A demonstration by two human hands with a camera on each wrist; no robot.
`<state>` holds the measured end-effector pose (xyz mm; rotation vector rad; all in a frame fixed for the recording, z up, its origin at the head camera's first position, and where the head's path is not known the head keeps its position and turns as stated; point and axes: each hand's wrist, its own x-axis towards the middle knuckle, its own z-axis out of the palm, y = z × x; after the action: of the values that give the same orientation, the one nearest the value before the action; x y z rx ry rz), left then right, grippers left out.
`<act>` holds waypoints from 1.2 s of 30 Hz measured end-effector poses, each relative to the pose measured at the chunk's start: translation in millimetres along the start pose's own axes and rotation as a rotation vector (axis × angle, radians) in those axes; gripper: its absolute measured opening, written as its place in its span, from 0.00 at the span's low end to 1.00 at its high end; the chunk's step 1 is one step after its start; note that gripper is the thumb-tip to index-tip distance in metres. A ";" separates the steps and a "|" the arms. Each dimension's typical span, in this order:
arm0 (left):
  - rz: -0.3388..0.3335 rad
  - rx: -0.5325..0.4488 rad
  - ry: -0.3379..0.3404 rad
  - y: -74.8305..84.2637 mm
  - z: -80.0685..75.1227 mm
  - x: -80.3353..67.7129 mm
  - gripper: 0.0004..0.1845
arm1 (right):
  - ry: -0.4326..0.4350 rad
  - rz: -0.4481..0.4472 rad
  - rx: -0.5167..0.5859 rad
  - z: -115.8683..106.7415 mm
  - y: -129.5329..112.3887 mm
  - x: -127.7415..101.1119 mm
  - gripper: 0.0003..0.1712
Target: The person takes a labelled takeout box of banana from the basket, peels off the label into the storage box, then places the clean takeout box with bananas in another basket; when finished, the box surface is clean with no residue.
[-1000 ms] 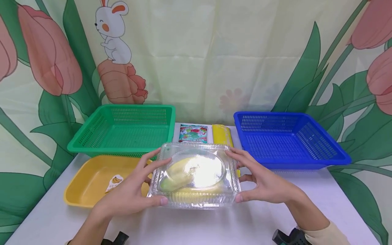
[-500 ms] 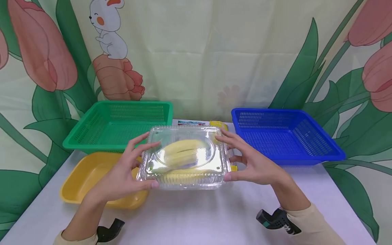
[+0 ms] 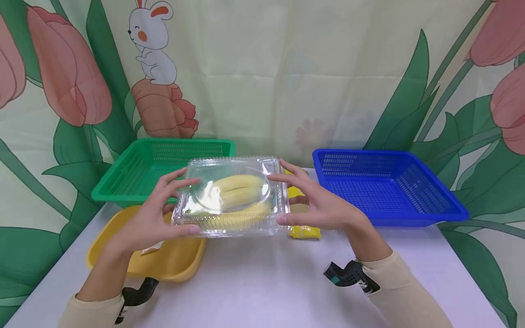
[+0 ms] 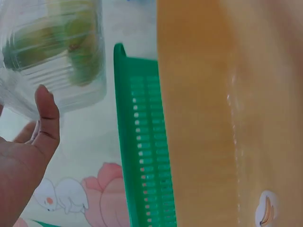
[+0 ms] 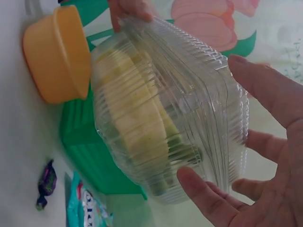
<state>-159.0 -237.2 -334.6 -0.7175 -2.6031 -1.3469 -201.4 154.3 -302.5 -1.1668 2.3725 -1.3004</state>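
Both hands hold a clear plastic clamshell box (image 3: 231, 196) with yellow bananas inside, up off the white table. My left hand (image 3: 177, 207) grips its left side, thumb at the front edge and fingers on the lid. My right hand (image 3: 289, 199) grips the right side the same way. The box hangs over the gap between the green basket (image 3: 164, 148) and the yellow tray (image 3: 180, 262). In the right wrist view the ribbed box (image 5: 165, 118) fills the frame with my right fingers (image 5: 265, 94) curled round it. The left wrist view shows the box (image 4: 52, 52) above my thumb (image 4: 47, 113).
A blue basket (image 3: 385, 157) stands at the right. A yellow packet (image 3: 304, 231) lies on the table under my right hand. The yellow tray (image 4: 227, 118) carries a small banana sticker (image 4: 265, 213). A wrapped candy (image 5: 46, 184) and a green packet (image 5: 85, 208) lie behind.
Both hands have lifted the box off the table and carried it left and away, toward the green basket. The yellow packet under it now shows.
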 end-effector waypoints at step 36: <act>-0.130 0.035 0.065 -42.8 -71.2 30.8 0.46 | 0.079 -0.060 0.058 29.0 18.8 128.3 0.40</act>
<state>-213.4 -304.0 -314.0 -0.4990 -2.6553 -1.3311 -283.1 49.8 -310.1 -1.2001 2.3542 -1.4501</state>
